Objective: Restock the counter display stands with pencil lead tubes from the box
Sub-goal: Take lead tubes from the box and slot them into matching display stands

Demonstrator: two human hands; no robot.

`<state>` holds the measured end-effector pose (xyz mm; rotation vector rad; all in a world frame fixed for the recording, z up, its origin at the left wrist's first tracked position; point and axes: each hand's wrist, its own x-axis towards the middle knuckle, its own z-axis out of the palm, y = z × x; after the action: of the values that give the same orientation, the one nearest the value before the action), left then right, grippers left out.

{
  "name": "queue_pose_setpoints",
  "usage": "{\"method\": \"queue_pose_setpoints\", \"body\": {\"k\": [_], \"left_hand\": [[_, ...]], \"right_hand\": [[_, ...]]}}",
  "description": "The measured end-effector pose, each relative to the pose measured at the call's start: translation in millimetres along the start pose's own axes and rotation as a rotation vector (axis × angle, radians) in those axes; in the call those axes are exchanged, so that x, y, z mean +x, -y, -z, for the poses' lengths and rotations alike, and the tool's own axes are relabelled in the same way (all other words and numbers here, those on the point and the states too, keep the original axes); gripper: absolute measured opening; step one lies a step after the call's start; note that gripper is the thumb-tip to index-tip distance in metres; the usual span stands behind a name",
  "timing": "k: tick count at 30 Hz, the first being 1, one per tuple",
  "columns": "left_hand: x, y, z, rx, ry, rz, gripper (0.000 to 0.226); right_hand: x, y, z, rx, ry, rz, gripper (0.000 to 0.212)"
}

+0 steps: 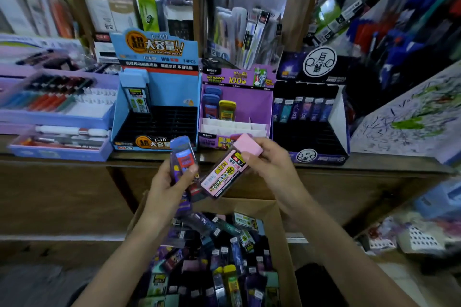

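My left hand grips a blue-capped lead tube, held upright above the box. My right hand pinches a pink-capped lead tube by its cap, tilted down to the left. Below them an open cardboard box holds several mixed lead tubes. On the counter stand three displays: a blue stand with one tube at its back left, a purple stand with a few tubes, and a dark stand with a back row of tubes.
Purple pen trays sit at the counter's left. A scribbled test paper pad leans at the right. Shelves of packaged stationery rise behind the stands. The wooden counter edge runs across in front of the stands.
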<state>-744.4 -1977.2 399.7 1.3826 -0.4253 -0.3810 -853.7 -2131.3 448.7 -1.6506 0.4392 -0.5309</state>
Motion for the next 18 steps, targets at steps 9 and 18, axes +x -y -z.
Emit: {"method": "queue_pose_setpoints", "body": {"k": [9, 18], "left_hand": [[35.6, -41.1, 83.0, 0.078, -0.111, -0.13, 0.01], [47.8, -46.8, 118.3, 0.038, -0.111, -0.121, 0.017]], "right_hand": [[104.8, 85.1, -68.5, -0.225, -0.057, 0.35, 0.018], [185.9, 72.5, -129.0, -0.766, 0.027, 0.457, 0.015]]}}
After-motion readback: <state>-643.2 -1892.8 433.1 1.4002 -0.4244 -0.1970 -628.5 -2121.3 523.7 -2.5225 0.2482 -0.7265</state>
